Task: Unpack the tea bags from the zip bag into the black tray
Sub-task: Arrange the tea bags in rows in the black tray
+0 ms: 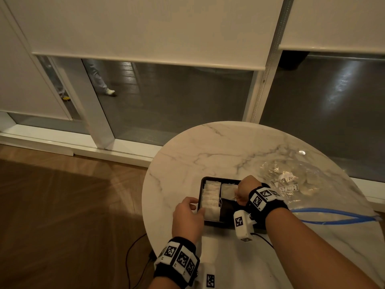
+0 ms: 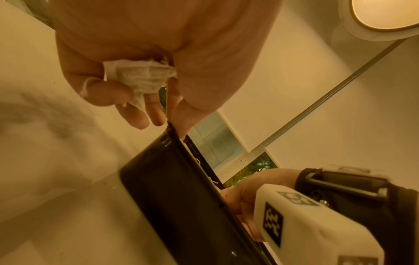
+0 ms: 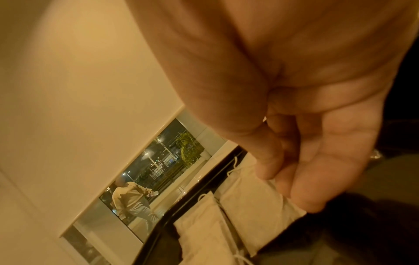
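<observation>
Tea bags [image 1: 210,200] look light, soft and crushable; pinch an edge. Right hand [image 1: 244,189] pinches one at the black tray's [image 1: 201,185] 1 o'clock; left hand [image 1: 187,217] probably cups another.

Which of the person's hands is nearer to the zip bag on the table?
Right. The right hand is over the black tray, next to the zip bag; the left hand is at the tray's far side.
</observation>
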{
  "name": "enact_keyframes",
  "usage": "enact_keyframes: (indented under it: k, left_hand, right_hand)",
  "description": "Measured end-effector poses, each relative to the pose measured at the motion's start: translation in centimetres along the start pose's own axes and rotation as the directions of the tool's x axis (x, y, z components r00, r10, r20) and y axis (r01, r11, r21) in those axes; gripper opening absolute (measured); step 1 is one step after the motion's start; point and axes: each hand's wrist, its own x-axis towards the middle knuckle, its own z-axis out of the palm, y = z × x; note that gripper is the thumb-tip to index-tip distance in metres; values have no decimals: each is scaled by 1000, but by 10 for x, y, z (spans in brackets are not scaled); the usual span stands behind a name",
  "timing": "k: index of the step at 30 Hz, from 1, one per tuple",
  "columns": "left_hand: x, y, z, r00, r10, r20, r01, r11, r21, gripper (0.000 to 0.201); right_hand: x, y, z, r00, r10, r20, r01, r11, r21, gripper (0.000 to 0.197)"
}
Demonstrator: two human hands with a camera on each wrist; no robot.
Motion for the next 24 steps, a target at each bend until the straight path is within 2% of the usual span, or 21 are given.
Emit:
enact_keyframes:
  k: [1,2,3,4,6,12,15,18,21,24]
  left_hand:
    - [0,1,0,1000,-3,0,3,1000,-6,26]
    - [0,1,1,1000,-5,1,5,1000,-11,26]
    - [-1,2,0,1000,-7,1,7,1000,-13,26]
    - [-1,2,0,1000,-8,-1,8,1000,-14,26]
    - [-2,2,0,1000,-9,-5,9,1000,-13,26]
    - [-3,3,1,1000,-11,-6,11,1000,7,27]
    - [-4,4,-1,1000,-2,-11,2,1000,6,28]
    - [-7,6,-4,999,6,-44,-7,999,-38,30]
    - [-9,13,-10,994,24,-110,-39,990,-138,23]
    - [-12,25,-16,989,39,-142,-78,955,-287,23]
  right_hand:
    - [3,0,1,999,35,5,-35,998,-54,25]
    - [9,4,5,1000,2,-18,-5,986,-169,32]
    - [11,4,8,1000,20,-3,-21,980,-198,30]
    - [10,3,9,998,-66,-16,60,969,-240,24]
    - [13,6,8,1000,-29,0,28,949,-314,17]
    - [-3,5,1,999,-53,3,52,957,-286,16]
    - [-11,6,-5,995,-94,40,98,987,-124,4]
    - [-15,11,-11,995,-95,29,95,995,-8,14]
    - [-31,10,-15,992,-125,-23,126,988,84,21]
    - [-55,12,-18,977,-189,-93,203,964,170,13]
